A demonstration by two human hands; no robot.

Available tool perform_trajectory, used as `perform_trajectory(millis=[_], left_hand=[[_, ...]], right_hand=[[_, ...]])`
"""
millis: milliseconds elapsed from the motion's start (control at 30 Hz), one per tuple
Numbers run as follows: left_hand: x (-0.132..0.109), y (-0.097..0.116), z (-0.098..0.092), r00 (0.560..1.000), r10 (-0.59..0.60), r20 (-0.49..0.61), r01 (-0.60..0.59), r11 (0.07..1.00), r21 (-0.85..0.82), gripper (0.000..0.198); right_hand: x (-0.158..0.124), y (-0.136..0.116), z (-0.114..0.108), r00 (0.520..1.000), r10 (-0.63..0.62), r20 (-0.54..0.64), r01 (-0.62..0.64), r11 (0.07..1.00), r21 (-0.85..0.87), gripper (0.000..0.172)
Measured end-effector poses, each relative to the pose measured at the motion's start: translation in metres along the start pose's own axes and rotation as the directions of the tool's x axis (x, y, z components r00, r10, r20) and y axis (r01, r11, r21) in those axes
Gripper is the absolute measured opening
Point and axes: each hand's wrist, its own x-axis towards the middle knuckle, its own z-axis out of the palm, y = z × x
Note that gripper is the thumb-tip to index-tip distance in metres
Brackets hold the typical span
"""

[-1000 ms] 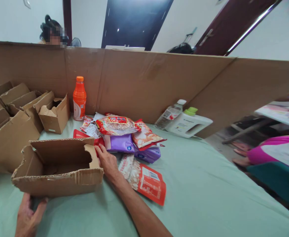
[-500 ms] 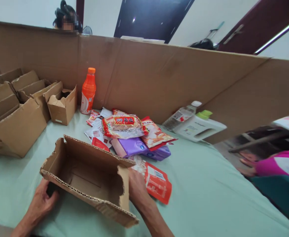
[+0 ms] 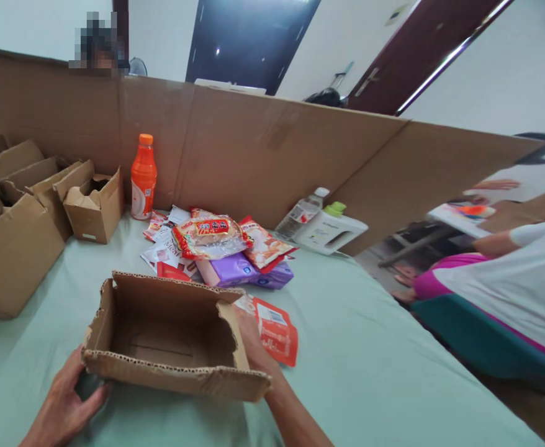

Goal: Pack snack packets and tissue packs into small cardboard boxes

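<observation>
An open-topped cardboard box (image 3: 174, 380) with ragged cut edges is right in front of me, its inside bare. My left hand (image 3: 65, 397) grips its near left corner, fingers along the left end and thumb under the front side. At the right end, my right hand (image 3: 251, 338) is against the outer wall, with its fingers mostly hidden behind the cardboard. Just beyond that hand lies a red snack pouch (image 3: 277, 332). Behind the box is a pile with a purple tissue pack (image 3: 235, 270), a red-edged snack bag (image 3: 211, 236) and another red-and-white bag (image 3: 265, 244).
Several cardboard boxes (image 3: 16, 248) stand at left beside an orange bottle (image 3: 143, 180). A clear bottle (image 3: 300, 214) and a white jug (image 3: 331, 230) lean on the cardboard partition (image 3: 254, 149). A green cloth (image 3: 370, 335) covers the table. Another person (image 3: 524, 279) sits at right.
My view has swung to the right, so more of the person at right shows. The box has turned slightly, its front edge now lying more level, with both hands still at its ends.
</observation>
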Motion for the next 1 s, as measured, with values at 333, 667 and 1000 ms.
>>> perform_trajectory(millis=[333, 667, 1000], left_hand=[[0.008, 0.003, 0.0, 0.937, 0.35, -0.025, -0.343, 0.929, 0.14, 0.03], [0.016, 0.016, -0.008, 0.929, 0.364, 0.065, -0.367, 0.929, 0.046, 0.039], [0.019, 0.019, -0.013, 0.945, 0.318, 0.073, -0.315, 0.948, -0.049, 0.034]], right_hand=[[0.047, 0.049, -0.046, 0.941, -0.273, -0.2, 0.179, 0.903, -0.39, 0.038], [0.139, 0.04, -0.028, 0.95, -0.26, -0.172, 0.153, 0.87, -0.468, 0.036], [0.106, 0.023, -0.1, 0.777, -0.165, -0.607, 0.206, 0.979, -0.003, 0.033]])
